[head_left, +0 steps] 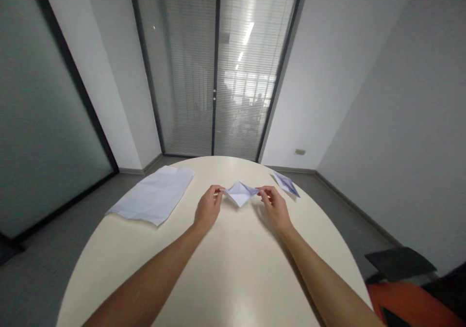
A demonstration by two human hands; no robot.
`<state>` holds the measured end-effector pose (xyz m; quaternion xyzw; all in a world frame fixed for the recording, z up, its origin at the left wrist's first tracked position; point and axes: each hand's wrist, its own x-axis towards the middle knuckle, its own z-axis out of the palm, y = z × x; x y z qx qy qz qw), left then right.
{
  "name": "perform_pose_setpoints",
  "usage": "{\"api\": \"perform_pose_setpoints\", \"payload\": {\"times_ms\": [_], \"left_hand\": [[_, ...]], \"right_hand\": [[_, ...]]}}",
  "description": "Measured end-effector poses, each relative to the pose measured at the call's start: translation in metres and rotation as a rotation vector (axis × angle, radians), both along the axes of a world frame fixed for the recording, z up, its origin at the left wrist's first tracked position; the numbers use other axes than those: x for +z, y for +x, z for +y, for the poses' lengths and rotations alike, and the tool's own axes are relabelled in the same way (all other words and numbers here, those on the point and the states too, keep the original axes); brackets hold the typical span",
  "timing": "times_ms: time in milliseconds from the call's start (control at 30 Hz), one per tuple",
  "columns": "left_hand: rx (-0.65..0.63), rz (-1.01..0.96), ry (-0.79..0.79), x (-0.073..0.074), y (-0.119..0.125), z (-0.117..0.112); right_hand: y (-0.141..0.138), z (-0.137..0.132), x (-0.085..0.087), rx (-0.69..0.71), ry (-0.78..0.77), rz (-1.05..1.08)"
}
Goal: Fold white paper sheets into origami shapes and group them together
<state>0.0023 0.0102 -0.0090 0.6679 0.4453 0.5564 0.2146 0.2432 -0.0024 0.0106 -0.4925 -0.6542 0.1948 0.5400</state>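
Observation:
A small folded white paper [240,194], with a peak in its middle and pointed ends at both sides, is held over the far half of the round table [225,259]. My left hand [210,204] pinches its left tip between thumb and fingers. Its right tip is pinched by my right hand [274,205]. I cannot tell whether the paper's lower point touches the tabletop.
Creased white sheets [156,196] lie on the table's left side, reaching its edge. Another folded paper [286,184] rests by the far right edge. A red and black chair [411,298] stands at the lower right. Beyond the table is a glass partition with blinds [189,74].

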Motion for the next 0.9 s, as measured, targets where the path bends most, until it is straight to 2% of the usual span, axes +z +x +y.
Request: {"api": "perform_pose_setpoints", "payload": {"times_ms": [300, 533, 733, 833, 900], "left_hand": [[0.1, -0.126, -0.091, -0.01, -0.006, 0.013], [0.203, -0.124, -0.148, -0.013, -0.007, 0.02], [0.264, 0.116, -0.195, -0.012, -0.01, 0.012], [0.28, 0.291, -0.066, -0.01, -0.006, 0.004], [0.226, 0.396, 0.067, -0.006, -0.002, -0.001]], "right_hand": [[0.007, 0.011, -0.009, -0.009, -0.024, 0.25], [0.005, 0.01, -0.008, -0.031, -0.051, 0.161], [0.007, 0.009, -0.013, -0.071, -0.116, -0.032], [0.008, 0.009, -0.017, 0.007, -0.157, -0.065], [0.008, 0.01, -0.02, 0.033, -0.178, -0.069]]}}
